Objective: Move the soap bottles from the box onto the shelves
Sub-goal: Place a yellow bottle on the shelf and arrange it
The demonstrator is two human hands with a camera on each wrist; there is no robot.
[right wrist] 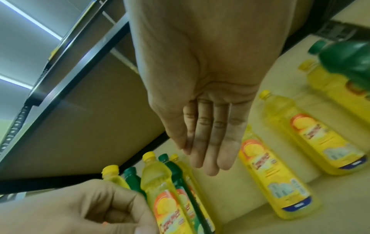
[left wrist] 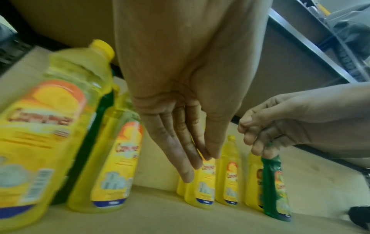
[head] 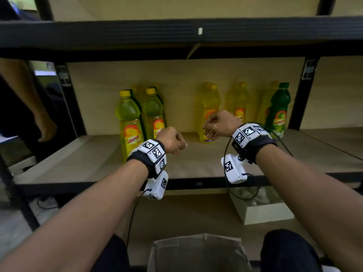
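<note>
Several yellow soap bottles (head: 129, 124) stand upright on the wooden shelf (head: 88, 160), two at the left with green bottles behind them, others (head: 210, 107) at the middle. A green bottle (head: 280, 110) stands at the right end of the row. My left hand (head: 182, 146) hovers over the shelf just right of the left pair, holding nothing. My right hand (head: 210, 128) hovers in front of the middle yellow bottle, also holding nothing. In the wrist views the left hand (left wrist: 200, 161) and right hand (right wrist: 210, 158) hang relaxed above the bottles. The cardboard box (head: 198, 252) sits open between my knees; its inside is not visible.
A black upper shelf beam (head: 176, 34) runs overhead. Black uprights (head: 66, 99) frame the bay. A small white box (head: 263, 213) sits under the shelf at the right. Another person's arm (head: 39, 114) hangs at the left. Bare board lies in front of the bottles.
</note>
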